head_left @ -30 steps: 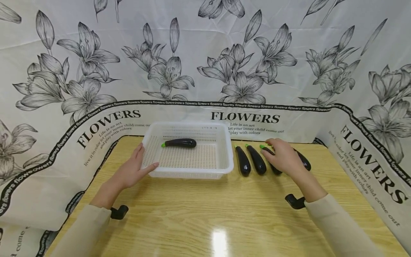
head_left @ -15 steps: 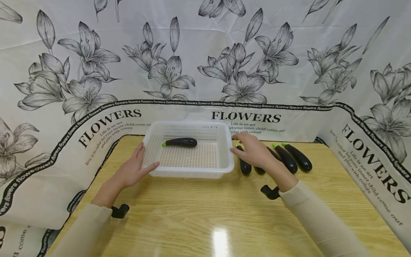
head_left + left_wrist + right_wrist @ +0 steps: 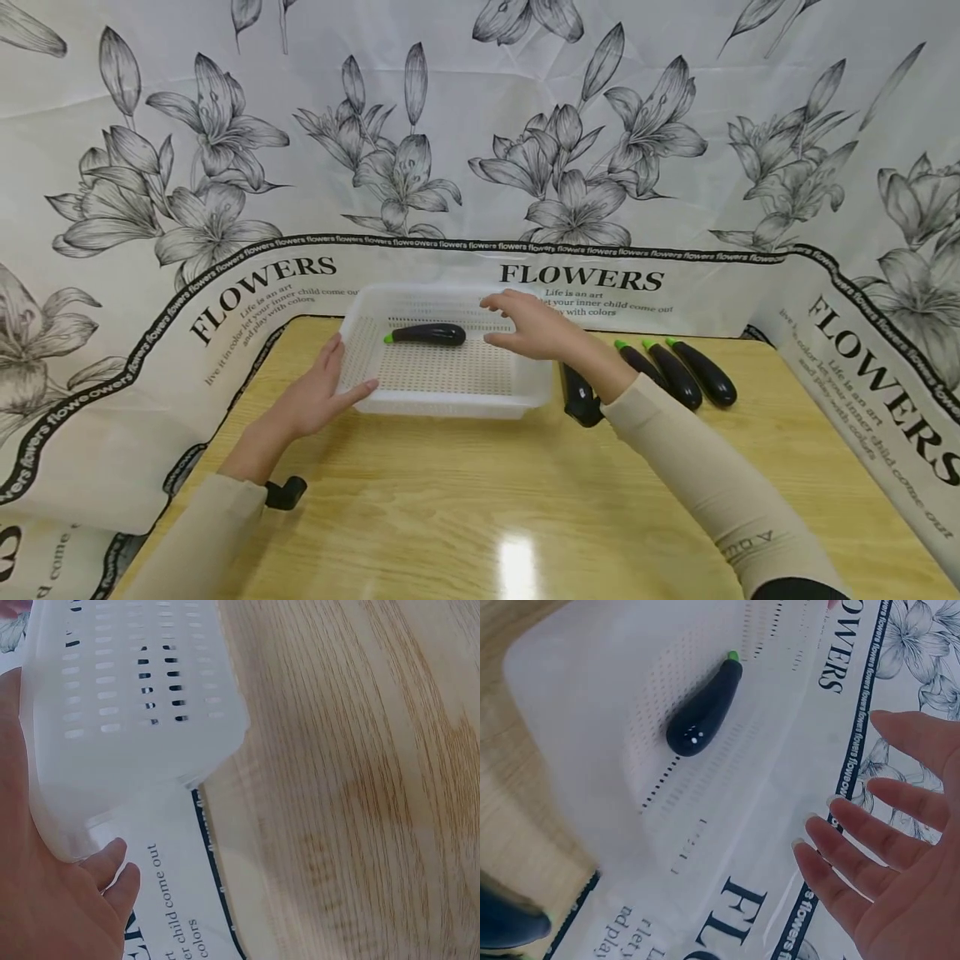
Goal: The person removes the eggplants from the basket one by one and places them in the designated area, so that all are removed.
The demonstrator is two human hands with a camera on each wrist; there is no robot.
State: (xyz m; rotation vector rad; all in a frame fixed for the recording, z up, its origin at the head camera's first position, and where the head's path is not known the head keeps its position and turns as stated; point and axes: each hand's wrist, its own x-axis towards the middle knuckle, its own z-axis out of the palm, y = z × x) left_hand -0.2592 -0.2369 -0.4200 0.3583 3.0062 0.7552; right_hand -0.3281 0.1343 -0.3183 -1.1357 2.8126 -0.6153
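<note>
A white perforated plastic basket point(image 3: 450, 407) stands on the table, with one dark eggplant point(image 3: 429, 334) with a green stem end lying inside. My left hand point(image 3: 311, 396) holds the basket's left end, thumb over the front rim and the other fingers along its side. In the left wrist view, fingertips point(image 3: 112, 859) bend against the basket's corner. Over the basket's right part hovers my right hand point(image 3: 532, 325), fingers spread and holding nothing. The right wrist view shows its fingers point(image 3: 877, 840) apart from the eggplant point(image 3: 705, 709) below.
Right of the basket, three eggplants point(image 3: 702, 372) lie side by side. Closer to the basket, other eggplants point(image 3: 577, 393) are partly hidden by my right forearm. A floral cloth point(image 3: 420, 192) rises behind and beside the wooden table point(image 3: 420, 500).
My right hand has moved left from over the row of eggplants to over the basket. My left hand stays at the basket's left end, and the eggplant inside has not moved.
</note>
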